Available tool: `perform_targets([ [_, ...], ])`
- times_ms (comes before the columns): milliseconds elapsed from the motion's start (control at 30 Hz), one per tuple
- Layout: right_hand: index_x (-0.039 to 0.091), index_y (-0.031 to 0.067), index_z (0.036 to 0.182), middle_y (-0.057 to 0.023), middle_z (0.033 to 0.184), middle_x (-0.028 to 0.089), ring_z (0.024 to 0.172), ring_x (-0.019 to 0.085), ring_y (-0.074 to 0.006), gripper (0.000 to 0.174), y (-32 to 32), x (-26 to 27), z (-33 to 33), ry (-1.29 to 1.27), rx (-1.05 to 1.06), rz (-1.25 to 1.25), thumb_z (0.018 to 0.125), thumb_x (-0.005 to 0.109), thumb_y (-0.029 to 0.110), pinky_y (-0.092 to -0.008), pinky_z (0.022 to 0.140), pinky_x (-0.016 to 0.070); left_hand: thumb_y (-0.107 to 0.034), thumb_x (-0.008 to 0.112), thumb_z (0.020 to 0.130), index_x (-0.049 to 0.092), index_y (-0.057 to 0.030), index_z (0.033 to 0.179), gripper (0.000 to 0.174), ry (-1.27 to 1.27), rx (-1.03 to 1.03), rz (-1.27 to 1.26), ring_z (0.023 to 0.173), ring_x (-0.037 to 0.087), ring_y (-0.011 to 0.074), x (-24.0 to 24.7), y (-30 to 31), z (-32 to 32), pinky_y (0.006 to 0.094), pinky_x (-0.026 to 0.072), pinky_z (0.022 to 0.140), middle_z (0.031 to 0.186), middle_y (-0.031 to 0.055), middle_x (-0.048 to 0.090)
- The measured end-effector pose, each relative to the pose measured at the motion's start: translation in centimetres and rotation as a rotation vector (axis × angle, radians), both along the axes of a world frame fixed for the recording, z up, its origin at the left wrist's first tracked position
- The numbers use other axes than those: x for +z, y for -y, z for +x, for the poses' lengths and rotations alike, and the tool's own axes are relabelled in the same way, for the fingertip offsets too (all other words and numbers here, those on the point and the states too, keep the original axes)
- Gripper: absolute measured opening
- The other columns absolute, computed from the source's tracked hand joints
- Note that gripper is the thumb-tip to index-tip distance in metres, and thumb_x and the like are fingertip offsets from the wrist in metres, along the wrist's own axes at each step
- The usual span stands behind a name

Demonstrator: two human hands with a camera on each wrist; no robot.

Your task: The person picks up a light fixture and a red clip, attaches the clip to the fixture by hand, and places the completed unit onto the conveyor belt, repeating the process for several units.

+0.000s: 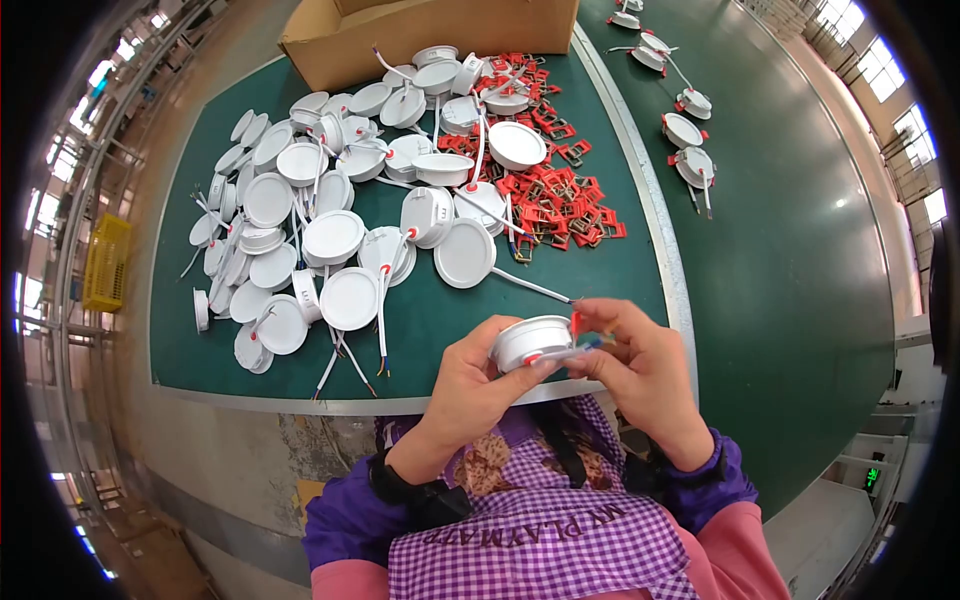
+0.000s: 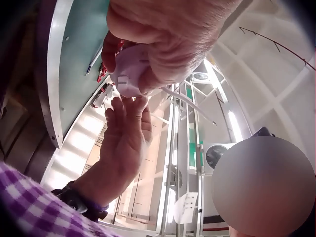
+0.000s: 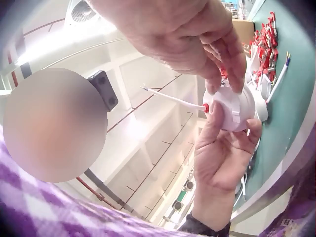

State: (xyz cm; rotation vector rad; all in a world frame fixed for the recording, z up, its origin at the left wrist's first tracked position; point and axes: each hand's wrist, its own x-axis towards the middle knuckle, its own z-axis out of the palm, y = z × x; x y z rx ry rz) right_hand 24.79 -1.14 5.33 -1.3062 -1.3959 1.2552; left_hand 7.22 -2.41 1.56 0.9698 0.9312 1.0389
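A round white downlight (image 1: 530, 342) with a short white cable is held by my left hand (image 1: 462, 388), fingers and thumb about its body, close over the table's front edge. My right hand (image 1: 648, 372) pinches a red spring clip (image 1: 575, 322) at the light's right side. In the right wrist view, the right fingertips press at the light's edge, mostly covering the red clip (image 3: 223, 73). A red grommet (image 3: 206, 107) marks where the cable leaves the housing. The left wrist view shows the housing (image 2: 129, 74) between both hands.
Many white downlights (image 1: 333, 237) with cables cover the left of the green table (image 1: 640, 285). Red spring clips (image 1: 565, 205) lie heaped right of them. An open cardboard box (image 1: 430, 30) stands behind. Downlights with clips (image 1: 692, 165) line the green surface at right, beyond a metal edge.
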Motion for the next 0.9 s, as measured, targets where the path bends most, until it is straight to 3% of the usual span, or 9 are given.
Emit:
perform_targets([
  [100, 0.053, -0.0059, 0.107, -0.0157, 0.094, 0.065, 0.075, 0.067, -0.0176, 0.033, -0.3, -0.6, 0.3, 0.126, 0.116, -0.026, 0.077, 0.066, -0.001, -0.0246, 0.06, 0.0513, -0.007, 0.067, 0.081, 0.057, -0.0008, 0.104, 0.025, -0.011, -0.005, 0.019, 0.08, 0.054, 0.0055, -0.1, 0.0, -0.1, 0.0209, 0.0444, 0.07, 0.088, 0.0005, 0.059],
  [400, 0.054, -0.0063, 0.11, -0.0147, 0.091, 0.065, 0.076, 0.066, -0.0155, 0.036, -1.4, -3.8, -0.2, -0.057, 0.076, 0.009, 0.076, 0.065, -0.003, -0.0244, 0.062, 0.052, -0.01, 0.067, 0.082, 0.057, -0.0022, 0.104, 0.026, -0.054, 0.034, 0.016, 0.08, 0.054, 0.0056, -1.9, -0.6, -0.4, 0.0218, 0.0451, 0.071, 0.088, 0.0003, 0.06],
  [467, 0.055, -0.0064, 0.11, -0.0122, 0.089, 0.065, 0.069, 0.063, -0.0126, 0.038, -3.4, -3.4, 1.4, -0.02, 0.321, -0.188, 0.074, 0.067, -0.002, -0.0238, 0.06, 0.0506, -0.009, 0.068, 0.08, 0.057, -0.0025, 0.104, 0.027, -0.118, 0.045, 0.087, 0.08, 0.055, 0.0059, -1.0, -0.6, -0.6, 0.0221, 0.0455, 0.071, 0.089, 0.001, 0.06],
  [533, 0.056, -0.0055, 0.11, -0.0093, 0.086, 0.065, 0.062, 0.059, -0.0101, 0.038, -5.5, -4.1, 2.1, 0.043, 0.209, -0.127, 0.076, 0.068, 0.006, -0.0232, 0.056, 0.0472, -0.008, 0.069, 0.079, 0.057, -0.0027, 0.104, 0.028, -0.186, 0.053, 0.161, 0.079, 0.055, 0.0063, -0.7, -0.5, -0.9, 0.0224, 0.0459, 0.071, 0.089, 0.0018, 0.061],
  [600, 0.057, -0.0036, 0.109, -0.0119, 0.084, 0.064, 0.063, 0.06, -0.0162, 0.039, -7.6, -4.1, 2.6, 0.325, -0.067, -0.05, 0.079, 0.068, 0.017, -0.0281, 0.057, 0.0464, -0.006, 0.071, 0.076, 0.058, -0.0025, 0.104, 0.031, -0.276, 0.183, 0.181, 0.08, 0.057, 0.0072, -0.8, -0.5, -1.6, 0.0224, 0.0462, 0.071, 0.091, 0.0034, 0.062],
  [633, 0.057, -0.0036, 0.109, -0.0119, 0.084, 0.064, 0.063, 0.06, -0.0162, 0.039, -8.5, -4.4, 2.7, 0.326, -0.068, -0.041, 0.079, 0.068, 0.017, -0.0281, 0.057, 0.0464, 0.003, 0.07, 0.073, 0.054, 0.0014, 0.104, 0.034, -0.324, 0.158, 0.13, 0.091, 0.06, 0.0126, -0.8, -0.4, -2.1, 0.0255, 0.0483, 0.08, 0.1, 0.0078, 0.062],
  [700, 0.058, -0.001, 0.098, -0.0142, 0.082, 0.06, 0.068, 0.059, -0.0262, 0.035, -10.2, -5.7, 2.7, 0.707, -0.195, 0.339, 0.078, 0.068, 0.027, -0.0358, 0.061, 0.0451, 0.003, 0.07, 0.073, 0.054, 0.0009, 0.104, 0.035, -0.239, 0.152, 0.078, 0.09, 0.06, 0.0127, -0.2, -0.2, -2.1, 0.0259, 0.0483, 0.08, 0.1, 0.0078, 0.062],
  [800, 0.056, 0.0005, 0.085, -0.0151, 0.082, 0.054, 0.075, 0.055, -0.0331, 0.034, -11.4, -7.1, 2.1, 0.867, -0.169, 0.353, 0.076, 0.07, 0.031, -0.0407, 0.065, 0.0437, 0.002, 0.07, 0.074, 0.055, -0.0006, 0.104, 0.033, -0.008, 0.137, -0.013, 0.089, 0.06, 0.0124, 0.0, 0.0, -1.9, 0.0273, 0.0481, 0.081, 0.098, 0.0064, 0.063],
  [900, 0.055, 0.0034, 0.077, -0.0105, 0.074, 0.051, 0.069, 0.053, -0.0299, 0.03, -11.4, -7.3, 2.0, 0.72, -0.143, 0.319, 0.069, 0.074, 0.025, -0.0391, 0.061, 0.0418, -0.002, 0.068, 0.079, 0.052, -0.003, 0.104, 0.029, 0.07, 0.089, -0.03, 0.088, 0.057, 0.0101, -1.1, 0.0, -1.8, 0.0261, 0.0473, 0.079, 0.098, 0.0037, 0.06],
])
